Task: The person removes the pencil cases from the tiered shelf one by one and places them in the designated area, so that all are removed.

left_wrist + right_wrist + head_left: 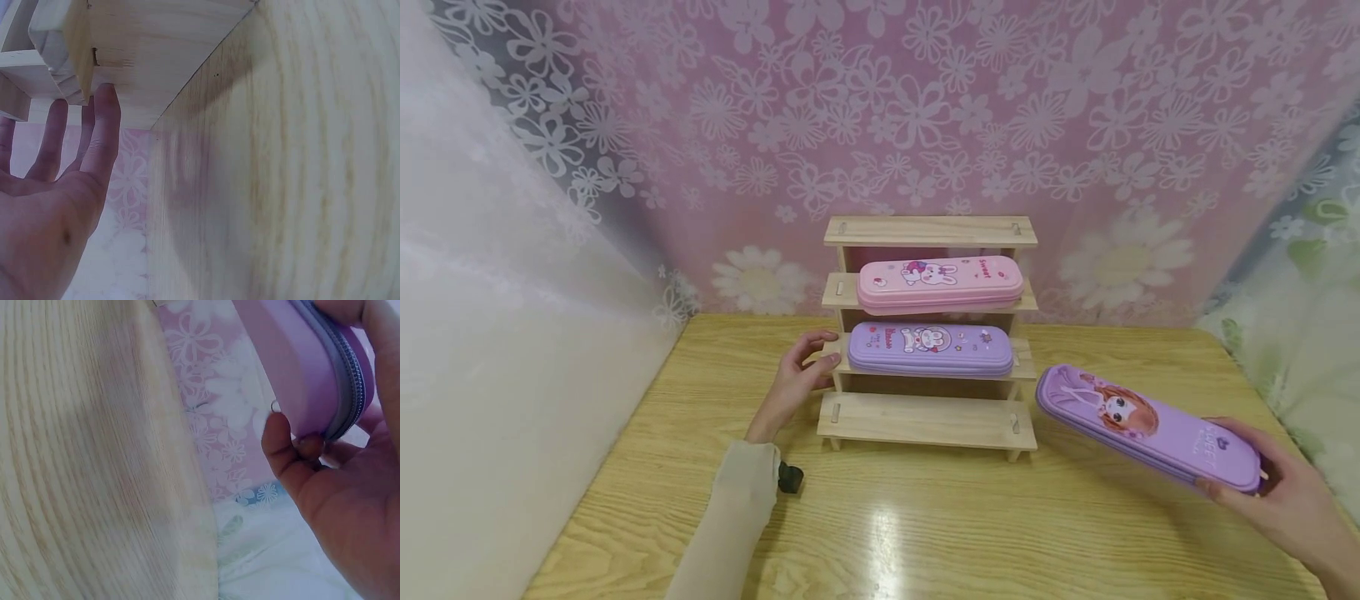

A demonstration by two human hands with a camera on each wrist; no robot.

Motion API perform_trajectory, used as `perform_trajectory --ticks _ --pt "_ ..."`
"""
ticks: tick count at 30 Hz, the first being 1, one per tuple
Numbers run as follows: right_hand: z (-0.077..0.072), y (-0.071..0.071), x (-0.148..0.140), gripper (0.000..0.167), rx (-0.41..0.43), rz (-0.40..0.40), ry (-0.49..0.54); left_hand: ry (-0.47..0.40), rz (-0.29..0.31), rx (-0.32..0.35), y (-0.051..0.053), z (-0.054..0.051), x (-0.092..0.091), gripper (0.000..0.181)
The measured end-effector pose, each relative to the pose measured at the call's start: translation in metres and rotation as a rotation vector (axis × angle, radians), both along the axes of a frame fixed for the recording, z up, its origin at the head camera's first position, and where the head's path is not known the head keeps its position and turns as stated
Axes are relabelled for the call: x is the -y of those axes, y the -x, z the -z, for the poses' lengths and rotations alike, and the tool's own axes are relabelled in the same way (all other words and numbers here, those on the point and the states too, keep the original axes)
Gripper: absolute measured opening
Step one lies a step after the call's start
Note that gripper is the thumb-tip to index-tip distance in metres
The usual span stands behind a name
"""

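On the right, my right hand (1285, 492) grips the end of a purple pencil case (1150, 425) with a doll-like girl on its lid, held tilted above the table; in the right wrist view the hand (350, 494) is round the case (300, 369) near its zip. My left hand (797, 379) touches the left edge of a wooden tiered shelf (925, 418) at its third tier; in the left wrist view the hand's (56, 206) fingertips rest by a board's end (69, 50). A pink rabbit case (940, 283) lies on the second tier, a lilac case (932, 348) on the third.
The shelf's top and lowest boards hold nothing. Beneath stands a wood-grain table (925, 508). Behind it hangs a pink flowered curtain (925, 108), with pale sheets at both sides. A small black object (790, 477) is at my left cuff.
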State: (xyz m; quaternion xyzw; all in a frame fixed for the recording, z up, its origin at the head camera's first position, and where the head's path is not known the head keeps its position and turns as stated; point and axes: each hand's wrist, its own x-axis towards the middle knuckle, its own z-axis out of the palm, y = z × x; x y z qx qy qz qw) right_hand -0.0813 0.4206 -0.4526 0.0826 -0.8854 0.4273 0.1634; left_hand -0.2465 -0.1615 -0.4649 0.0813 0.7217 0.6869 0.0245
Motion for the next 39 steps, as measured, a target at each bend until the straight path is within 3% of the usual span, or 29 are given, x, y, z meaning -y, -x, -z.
perform_trajectory --ticks 8,14,19,25,30,39 --pt "-0.003 0.006 0.005 0.066 0.133 0.279 -0.08 -0.008 0.001 -0.006 0.001 0.001 0.0 0.038" --pt "-0.006 0.019 0.011 0.074 0.183 0.422 -0.149 -0.005 -0.006 -0.005 0.002 0.004 0.001 0.037" --pt "-0.004 0.032 0.015 0.079 0.197 0.441 -0.15 -0.014 0.001 -0.006 0.002 0.003 0.001 0.038" --pt "-0.001 0.049 0.02 0.071 0.134 0.423 -0.133 -0.013 0.004 -0.003 0.002 0.003 0.0 0.039" --pt "0.004 0.059 0.03 0.071 0.133 0.446 -0.13 -0.007 0.003 -0.002 0.0 0.0 0.0 0.039" --pt "0.007 0.068 0.047 0.074 0.173 0.295 -0.131 -0.005 0.008 -0.003 -0.001 -0.001 0.0 0.039"
